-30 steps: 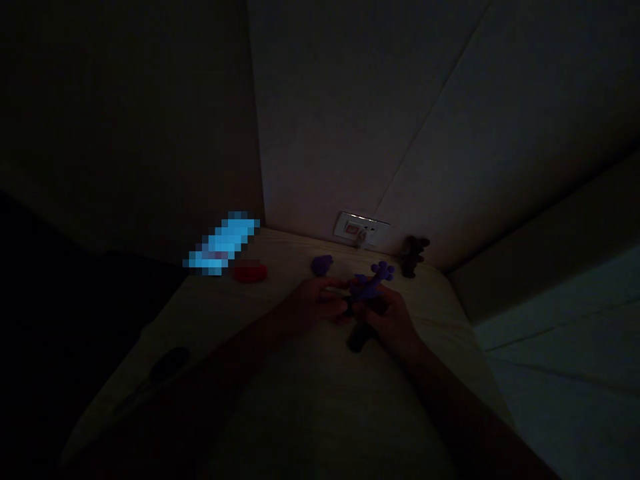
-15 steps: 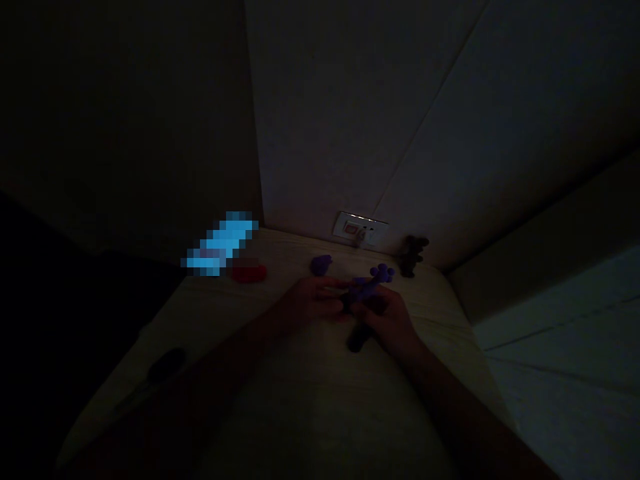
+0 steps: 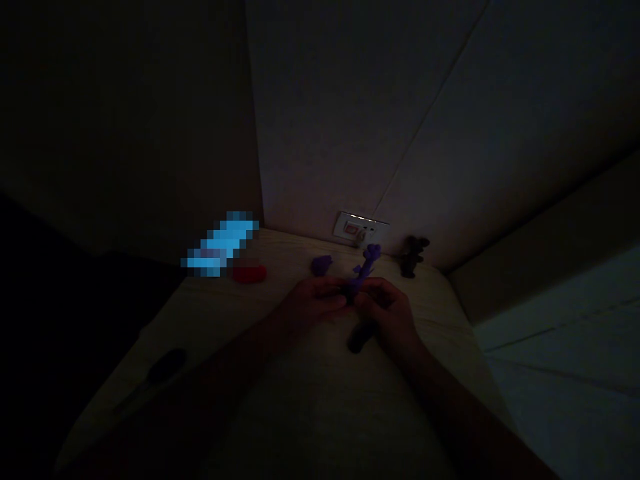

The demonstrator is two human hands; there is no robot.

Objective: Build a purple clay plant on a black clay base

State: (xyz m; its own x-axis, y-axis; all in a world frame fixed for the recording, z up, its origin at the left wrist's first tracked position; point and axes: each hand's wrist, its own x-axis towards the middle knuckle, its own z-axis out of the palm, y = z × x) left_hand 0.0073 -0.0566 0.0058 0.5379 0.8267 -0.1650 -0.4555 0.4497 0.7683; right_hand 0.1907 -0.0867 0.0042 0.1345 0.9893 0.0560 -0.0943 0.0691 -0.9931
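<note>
The room is very dark. My left hand [image 3: 315, 303] and my right hand [image 3: 387, 313] meet over a pale surface [image 3: 310, 400], both with fingers closed round the base of a purple flower-shaped piece [image 3: 365, 267]. Its stem now stands nearly upright, the lobed head at the top. A dark cylinder-like object [image 3: 359, 338] lies on the surface just below my right hand.
A small purple lump [image 3: 321, 265] and a red oblong [image 3: 249, 273] lie farther back. A dark figure-like object [image 3: 413, 255] stands by the wall near a socket plate [image 3: 361, 229]. A glowing blue blurred patch [image 3: 220, 243] sits left. A dark oval object [image 3: 163, 367] lies near left.
The purple piece has swung from leaning right to almost upright between my hands. My hands stayed where they were.
</note>
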